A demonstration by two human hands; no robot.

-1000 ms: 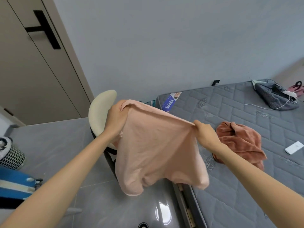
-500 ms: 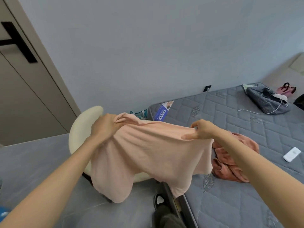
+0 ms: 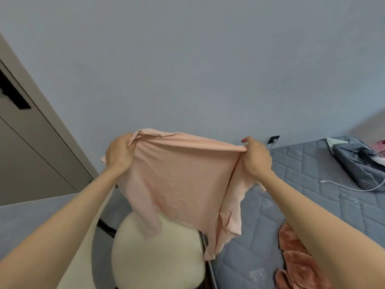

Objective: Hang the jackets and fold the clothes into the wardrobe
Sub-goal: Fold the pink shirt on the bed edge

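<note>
Left of the grey quilted mattress (image 3: 308,184), the left hand (image 3: 117,154) has its grip bunched round one top corner of the pale pink fabric shirt (image 3: 181,180), which hangs stretched in the air over the cream round padded chair (image 3: 156,255) just beside the mattress. The right hand (image 3: 257,158), above the mattress's edge, pinches the shirt's other top corner, forefinger raised. On the mattress lie a crumpled rust-coloured fleecy garment (image 3: 300,265) and, farther right, a dark grey cloth bundle (image 3: 354,165).
</note>
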